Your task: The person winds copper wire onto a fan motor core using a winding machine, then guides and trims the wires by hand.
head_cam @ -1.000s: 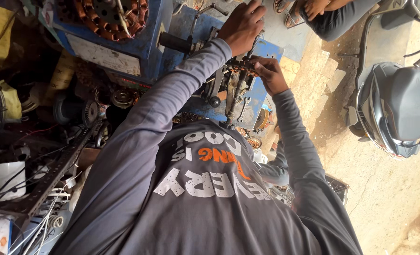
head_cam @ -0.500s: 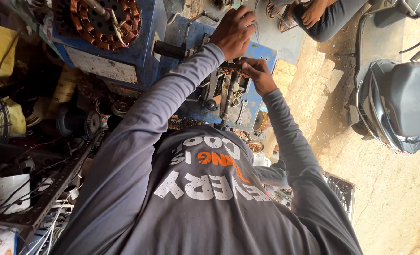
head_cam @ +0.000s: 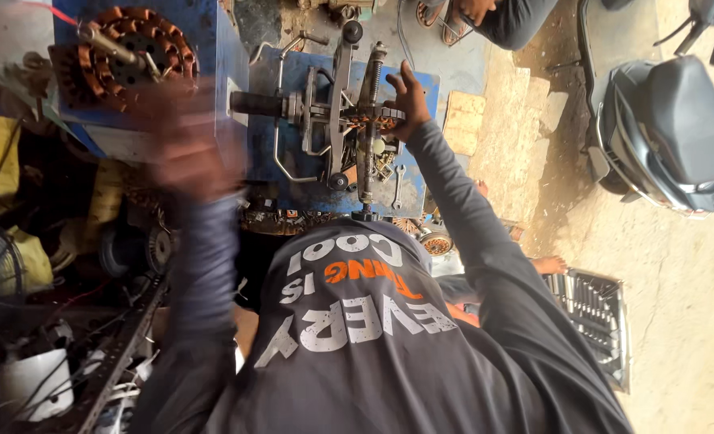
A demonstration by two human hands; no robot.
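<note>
Fingers of right hand [head_cam: 409,92] clamped on metal winding jig [head_cam: 349,120]: rigid, likely heavy, frame best grip. Left hand [head_cam: 186,153] blurred, finger state unclear.

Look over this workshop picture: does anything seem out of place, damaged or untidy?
Yes. Left of the blue bench, parts and white wires lie in a tangled heap. The left hand is only a blur. The right hand rests on the metal winding jig, which looks intact.
</note>
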